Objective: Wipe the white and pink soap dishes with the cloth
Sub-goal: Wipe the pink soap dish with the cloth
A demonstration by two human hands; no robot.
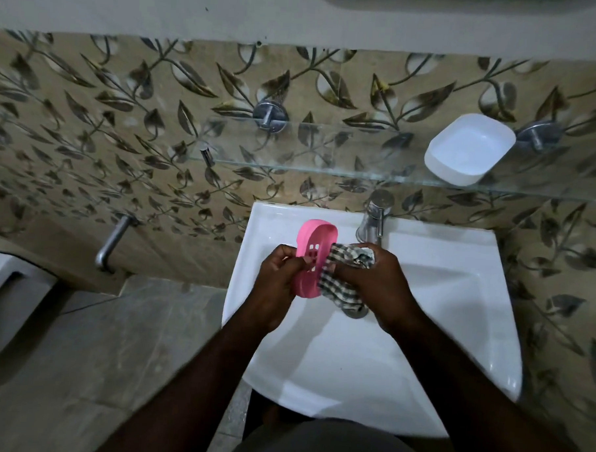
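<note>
Head view: left hand [276,281] grips the pink soap dish [318,237], lengthwise near-to-far, while right hand [381,286] clutches the cloth [338,287] against its right edge.

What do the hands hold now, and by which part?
The left hand grips the pink soap dish by its left rim, near the lower end. The right hand holds the checked cloth, bunched, against the dish's right edge.

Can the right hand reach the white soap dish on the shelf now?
Likely yes: the white soap dish sits unobstructed on the glass shelf, up and right of the right hand, though that hand grips the cloth.
</note>
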